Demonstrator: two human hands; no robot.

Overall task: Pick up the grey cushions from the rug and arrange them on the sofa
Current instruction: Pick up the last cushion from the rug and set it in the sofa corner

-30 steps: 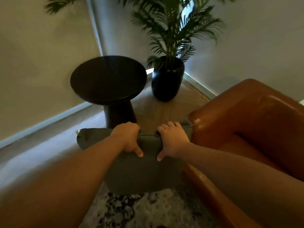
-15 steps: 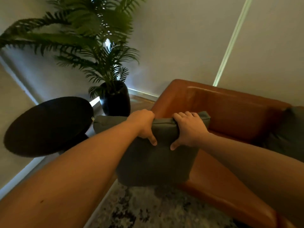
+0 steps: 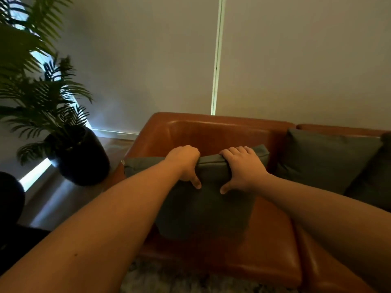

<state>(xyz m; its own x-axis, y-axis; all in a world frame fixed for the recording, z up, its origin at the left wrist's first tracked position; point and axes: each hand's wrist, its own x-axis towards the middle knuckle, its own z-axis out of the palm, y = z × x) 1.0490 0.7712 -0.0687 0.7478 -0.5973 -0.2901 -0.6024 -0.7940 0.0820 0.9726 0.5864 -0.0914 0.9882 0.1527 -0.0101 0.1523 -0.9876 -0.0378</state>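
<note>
I hold a grey cushion [image 3: 207, 210] upright in the air over the left seat of the brown leather sofa [image 3: 213, 132]. My left hand [image 3: 183, 163] and my right hand [image 3: 243, 169] both grip its top edge, thumbs on the near face. A second grey cushion [image 3: 323, 159] leans against the sofa's backrest to the right. Part of another dark cushion [image 3: 376, 178] shows at the far right edge.
A potted palm in a black pot [image 3: 81, 155] stands on the floor left of the sofa's arm. The edge of a dark round side table [image 3: 9, 199] shows at far left. A patterned rug [image 3: 169, 280] lies under the sofa's front.
I have swung to the right and carried the cushion from beside the side table and the rug to above the sofa's left seat. Both hands keep the same grip.
</note>
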